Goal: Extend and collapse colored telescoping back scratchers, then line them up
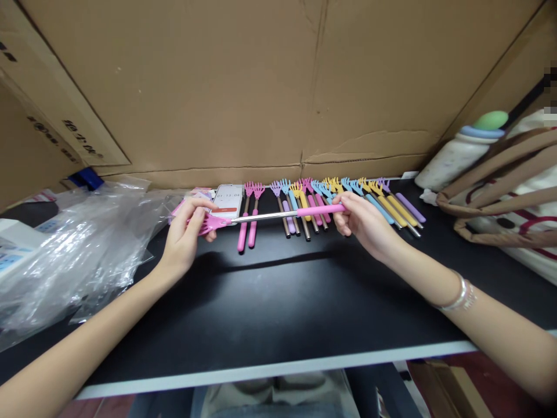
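Note:
A pink back scratcher point(270, 216) with an extended metal rod is held level above the black table. Around its claw-shaped head my left hand point(187, 229) is closed. The fingers of my right hand point(361, 223) pinch the end of its pink handle. Behind it lie two more pink back scratchers point(253, 226), side by side. A row of back scratchers in purple, blue, yellow and pink point(308, 217) stretches to the right, heads toward the cardboard. A phone point(227, 200) with a timer on its screen rests behind my left hand.
Clear plastic bags point(87, 249) are heaped on the left of the black table point(278, 307). A cardboard wall point(261, 87) rises at the back. On the right are a white bottle point(456, 154) with a green top and a fabric bag point(513, 197).

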The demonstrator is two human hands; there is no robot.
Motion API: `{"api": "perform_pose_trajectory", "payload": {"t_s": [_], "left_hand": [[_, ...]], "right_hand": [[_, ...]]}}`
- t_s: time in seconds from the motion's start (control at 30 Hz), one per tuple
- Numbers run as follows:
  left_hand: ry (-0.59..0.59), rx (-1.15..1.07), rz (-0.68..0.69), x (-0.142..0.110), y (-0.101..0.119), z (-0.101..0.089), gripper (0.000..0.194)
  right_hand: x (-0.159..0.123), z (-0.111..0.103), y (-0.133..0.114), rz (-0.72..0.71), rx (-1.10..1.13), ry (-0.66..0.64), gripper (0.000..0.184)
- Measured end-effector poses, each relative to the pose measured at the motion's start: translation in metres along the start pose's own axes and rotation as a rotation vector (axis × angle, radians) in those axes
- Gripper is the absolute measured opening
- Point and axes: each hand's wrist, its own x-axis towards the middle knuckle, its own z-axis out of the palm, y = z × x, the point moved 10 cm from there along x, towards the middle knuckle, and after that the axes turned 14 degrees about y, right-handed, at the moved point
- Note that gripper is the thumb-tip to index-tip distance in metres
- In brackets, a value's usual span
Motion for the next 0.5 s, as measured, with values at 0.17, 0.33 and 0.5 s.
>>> {"api": "perform_pose_trajectory", "payload": {"t_s": [0.17,0.33,0.5], "left_hand": [[-0.122,0.140,0.074,-0.009,0.008,0.011,0.019],[-0.167,0.186,0.048,-0.011,0.005,0.013,0.018],[-0.129,0.112,0.000,-0.006,-0.003,0.009,0.016]], "right_hand": [[0.001,-0.005,0.004,0.001,-0.008,0.028,0.016],[-0.002,-0.008,0.008,-0.018,-0.046,0.084,0.018],[-0.007,-0.007,0.004,-0.103,-0.112,0.109,0.019]]}}
